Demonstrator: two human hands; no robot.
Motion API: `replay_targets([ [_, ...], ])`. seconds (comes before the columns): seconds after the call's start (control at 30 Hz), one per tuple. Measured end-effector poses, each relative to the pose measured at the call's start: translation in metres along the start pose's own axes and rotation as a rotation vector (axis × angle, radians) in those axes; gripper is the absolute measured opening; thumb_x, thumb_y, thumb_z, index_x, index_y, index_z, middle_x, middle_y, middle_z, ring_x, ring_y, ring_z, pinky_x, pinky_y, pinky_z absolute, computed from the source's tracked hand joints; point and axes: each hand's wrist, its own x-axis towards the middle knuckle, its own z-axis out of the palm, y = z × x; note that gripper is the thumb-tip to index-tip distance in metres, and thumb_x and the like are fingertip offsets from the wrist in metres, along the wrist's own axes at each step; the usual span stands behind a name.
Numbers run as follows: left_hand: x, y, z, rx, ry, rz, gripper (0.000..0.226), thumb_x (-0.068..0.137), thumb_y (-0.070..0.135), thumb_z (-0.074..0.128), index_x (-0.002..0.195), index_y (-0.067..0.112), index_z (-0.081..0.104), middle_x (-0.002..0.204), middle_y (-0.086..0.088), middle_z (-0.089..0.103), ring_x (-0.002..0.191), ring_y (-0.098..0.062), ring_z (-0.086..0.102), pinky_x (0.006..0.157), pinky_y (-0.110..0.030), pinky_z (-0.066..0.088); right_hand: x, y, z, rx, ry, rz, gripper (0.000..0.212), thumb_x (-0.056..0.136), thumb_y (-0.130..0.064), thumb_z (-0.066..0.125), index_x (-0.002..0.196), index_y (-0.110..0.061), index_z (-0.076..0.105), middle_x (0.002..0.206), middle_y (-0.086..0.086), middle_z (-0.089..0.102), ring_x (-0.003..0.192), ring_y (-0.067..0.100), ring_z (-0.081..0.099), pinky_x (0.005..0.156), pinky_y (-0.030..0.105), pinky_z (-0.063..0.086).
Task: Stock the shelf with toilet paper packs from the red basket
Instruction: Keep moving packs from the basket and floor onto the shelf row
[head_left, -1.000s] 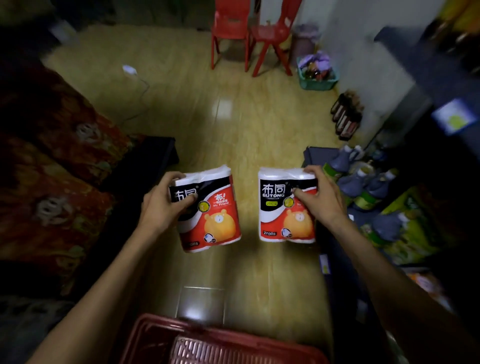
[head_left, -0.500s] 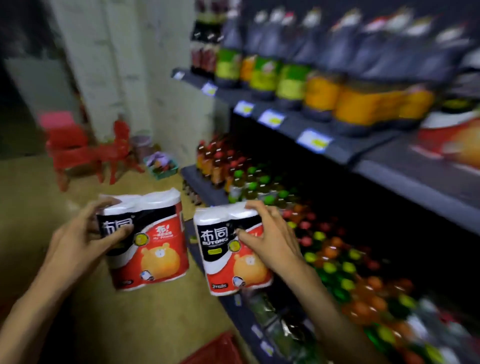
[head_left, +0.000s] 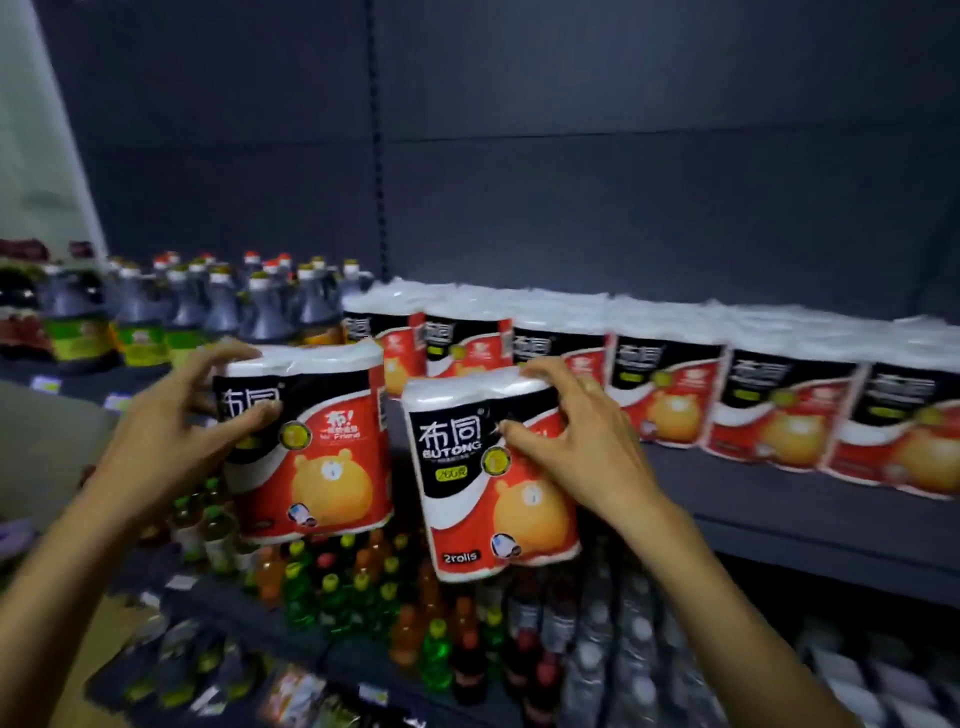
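Your left hand gripped one toilet paper pack, your right hand gripped a second pack. You held both upright in front of the shelf, near its row of packs.

Toilet paper packs glossy plastic wrap; shelf matt dark metal; bottles shiny plastic.
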Motion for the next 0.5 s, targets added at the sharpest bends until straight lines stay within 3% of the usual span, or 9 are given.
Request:
replay_targets([
  [0.03, 0.002, 0.025, 0.015, 0.008, -0.011, 0.031, 0.047, 0.077, 0.033, 0.077, 0.102, 0.059, 0.048, 0.088, 0.017, 0.062, 0.075, -0.001, 0.062, 0.055, -0.009, 0.048, -0.008, 0.015, -0.022, -0.011, 0.022, 0.033, 0.05, 0.078, -0.053, 0.066, 0.121, -0.048, 0.041, 0.121, -0.001, 0.053, 0.11, 0.024, 0.054, 0.081, 0.031, 0.042],
  [0.1, 0.003, 0.07, 0.044, -0.005, -0.043, 0.068, 0.046, 0.078, 0.032, 0.076, 0.102, 0.058, 0.046, 0.087, 0.01, 0.061, 0.072, -0.002, 0.062, 0.051, -0.007, 0.043, -0.023, 0.046, -0.062, -0.041, 0.056, 0.091, 0.05, 0.078, -0.054, 0.065, 0.121, -0.048, 0.041, 0.118, 0.0, 0.054, 0.108, 0.024, 0.056, 0.08, 0.031, 0.041],
  [0.2, -0.003, 0.128, 0.082, -0.029, -0.105, 0.117, 0.04, 0.079, 0.038, 0.074, 0.107, 0.052, 0.049, 0.087, -0.002, 0.059, 0.075, -0.019, 0.06, 0.059, -0.018, 0.044, -0.047, 0.088, -0.113, -0.103, 0.111, 0.174, 0.05, 0.078, -0.054, 0.065, 0.121, -0.046, 0.041, 0.122, 0.002, 0.054, 0.109, 0.026, 0.056, 0.081, 0.032, 0.042],
  [0.33, -0.009, 0.184, 0.127, -0.046, -0.137, 0.143, 0.044, 0.078, 0.047, 0.072, 0.117, 0.048, 0.05, 0.103, 0.0, 0.058, 0.081, -0.02, 0.06, 0.075, -0.043, 0.053, -0.073, 0.13, -0.17, -0.148, 0.171, 0.254, 0.05, 0.078, -0.053, 0.066, 0.122, -0.043, 0.042, 0.124, 0.004, 0.055, 0.108, 0.028, 0.056, 0.079, 0.031, 0.039],
  [0.5, -0.006, 0.233, 0.174, -0.067, -0.18, 0.232, 0.046, 0.08, 0.049, 0.07, 0.121, 0.042, 0.05, 0.101, 0.003, 0.056, 0.081, -0.021, 0.058, 0.073, -0.042, 0.052, -0.098, 0.167, -0.224, -0.173, 0.236, 0.309, 0.051, 0.077, -0.053, 0.067, 0.121, -0.042, 0.043, 0.123, 0.005, 0.056, 0.11, 0.027, 0.055, 0.083, 0.036, 0.043],
])
